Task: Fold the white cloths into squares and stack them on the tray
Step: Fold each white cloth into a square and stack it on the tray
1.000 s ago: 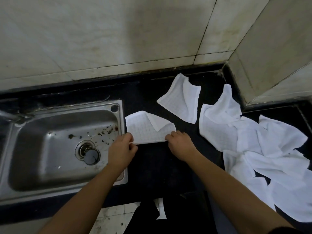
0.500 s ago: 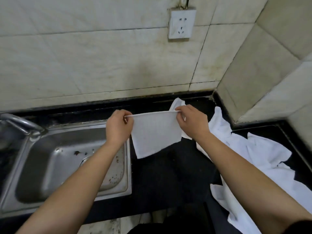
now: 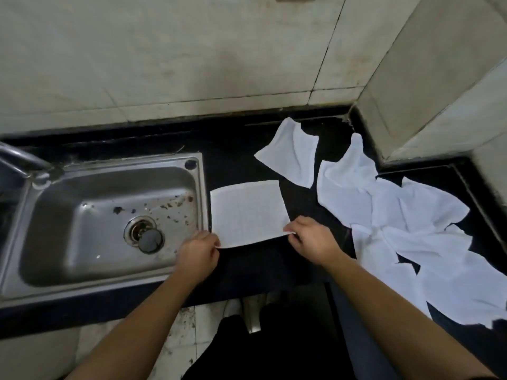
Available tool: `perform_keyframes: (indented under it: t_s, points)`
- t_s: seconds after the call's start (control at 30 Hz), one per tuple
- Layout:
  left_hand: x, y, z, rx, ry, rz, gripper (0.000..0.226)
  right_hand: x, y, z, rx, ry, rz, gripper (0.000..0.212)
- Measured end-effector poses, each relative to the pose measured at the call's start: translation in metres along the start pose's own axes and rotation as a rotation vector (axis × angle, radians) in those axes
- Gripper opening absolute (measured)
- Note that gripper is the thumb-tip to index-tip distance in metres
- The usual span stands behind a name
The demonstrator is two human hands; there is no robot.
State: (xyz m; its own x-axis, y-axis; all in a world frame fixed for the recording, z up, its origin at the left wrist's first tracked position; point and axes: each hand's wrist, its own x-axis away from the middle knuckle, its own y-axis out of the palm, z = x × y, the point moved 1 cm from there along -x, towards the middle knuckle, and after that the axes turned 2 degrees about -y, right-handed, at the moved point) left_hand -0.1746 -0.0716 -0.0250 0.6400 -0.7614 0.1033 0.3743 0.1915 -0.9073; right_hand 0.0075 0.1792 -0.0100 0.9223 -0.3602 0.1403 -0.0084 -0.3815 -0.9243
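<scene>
- The tiled wall runs behind the counter and juts forward as a corner on the right.
- The black counter shows 1 bare strip between the sink and the cloth heap. Its front edge lies just below both hands.
- The steel sink fills the left side, debris specking its basin. Its right rim is just beside the flat cloth's left edge.
- A heap of white cloths sprawls on the right, reaching toward the front edge.
- 1 flat cloth lies spread in the bare strip, its near edge slightly lifted.
- 1 crumpled cloth lies behind it, apart.
- The left hand pinches the flat cloth's near-left corner and the right hand its near-right corner, fingers curled.
</scene>
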Motion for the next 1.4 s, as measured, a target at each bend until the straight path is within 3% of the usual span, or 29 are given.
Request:
perform_keyframes:
  t_s: [0.17, 0.33, 0.57, 0.83, 1.1, 1.17, 1.23, 1.3, 1.4]
  points:
    - [0.053, 0.037, -0.008, -0.029, 0.077, -0.173, 0.024, 0.043, 0.047, 0.003, -0.015, -0.003, -0.163, 0.021]
    - [0.051, 0.029, -0.008, 0.043, -0.066, -0.189, 0.014, 0.040, 0.043, 0.003, -0.118, 0.081, -0.176, 0.019]
    - [-0.005, 0.003, -0.005, 0.559, -0.607, 0.017, 0.015, -0.015, 0.016, -0.002, -0.561, 0.420, 0.023, 0.018]
    - [-0.066, 0.004, -0.014, 0.744, -0.741, 0.160, 0.013, -0.074, 0.021, 0.001, -0.659, 0.552, 0.091, 0.028]
    - [-0.077, 0.019, -0.016, 0.596, -0.633, 0.193, 0.012, -0.093, 0.039, 0.015, -0.469, 0.492, 0.087, 0.042]
    - [-0.070, 0.024, -0.017, 0.393, -0.487, 0.225, 0.026, -0.085, 0.044, 0.012, -0.337, 0.382, 0.149, 0.049]
    - [-0.067, 0.028, -0.015, 0.168, -0.223, 0.254, 0.035, -0.078, 0.049, 0.005, -0.141, 0.177, 0.226, 0.051]
    - [-0.065, 0.035, -0.008, -0.022, -0.037, 0.139, 0.045, -0.076, 0.056, -0.006, 0.016, -0.014, 0.153, 0.054]
    - [-0.059, 0.056, -0.004, -0.196, -0.013, -0.131, 0.063, -0.077, 0.074, -0.019, 0.146, -0.153, -0.113, 0.065]
